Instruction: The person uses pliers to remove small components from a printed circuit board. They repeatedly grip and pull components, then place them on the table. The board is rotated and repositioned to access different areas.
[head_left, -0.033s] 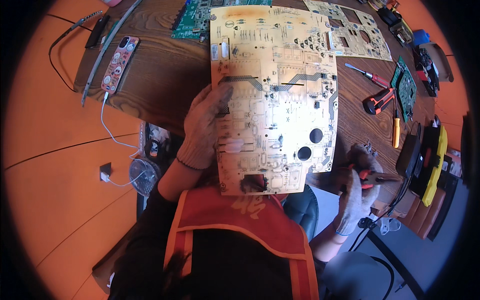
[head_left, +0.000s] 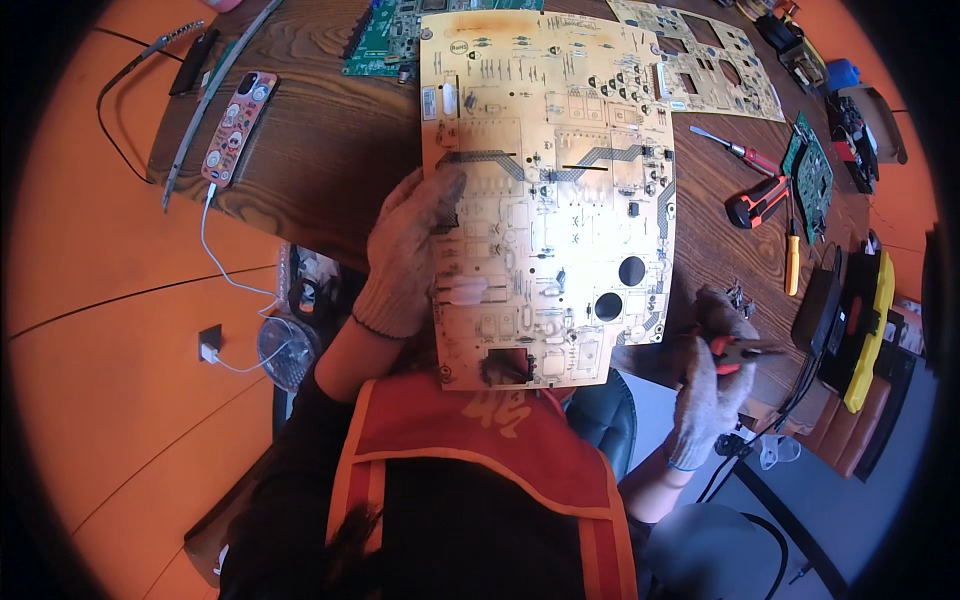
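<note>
A large cream-coloured circuit board [head_left: 560, 230] with dark scorch marks, two round holes and a square cutout is held up in front of my chest. My left hand [head_left: 405, 250], in a pale work glove, grips its left edge; the fingers behind the board are hidden. Beside the lower right of the board, my gloved right hand [head_left: 712, 375] is closed around red-handled pliers [head_left: 732, 352]. Their metal jaws point right, away from the board, and look blurred.
On the wooden table [head_left: 320, 150] lie a phone [head_left: 240, 128] on a white cable, another cream board [head_left: 715, 65] and green boards [head_left: 812, 185]. A red screwdriver [head_left: 745, 155], a utility knife [head_left: 758, 203] and a yellow screwdriver [head_left: 793, 265] lie at the right.
The pliers have shifted slightly left and turned in my right hand, with less of the red handles showing. My left hand and the board look the same.
</note>
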